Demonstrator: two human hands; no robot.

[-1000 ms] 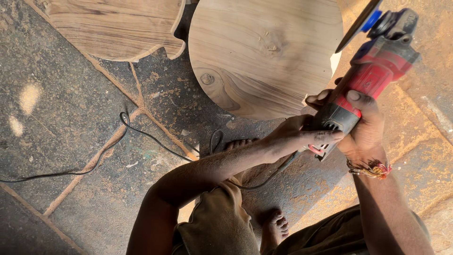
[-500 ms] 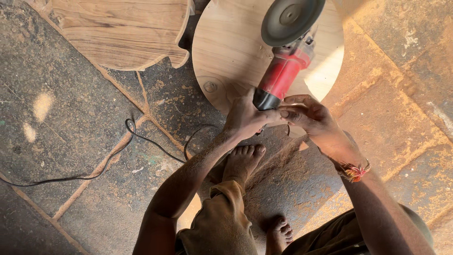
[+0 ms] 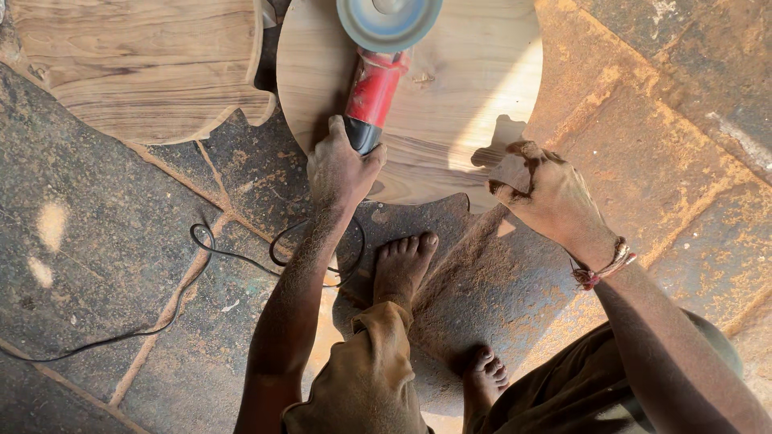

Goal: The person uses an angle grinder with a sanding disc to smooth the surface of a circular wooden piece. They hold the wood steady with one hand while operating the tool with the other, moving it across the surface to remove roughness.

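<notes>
Dusty stone floor (image 3: 121, 241), round wooden board (image 3: 466, 104), red grinder (image 3: 374, 80)

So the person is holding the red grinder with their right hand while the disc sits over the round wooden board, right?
Not quite: in the head view the left hand grips the red grinder. The right hand is off the tool, by the edge of the round wooden board. The disc does sit over that board.
</notes>
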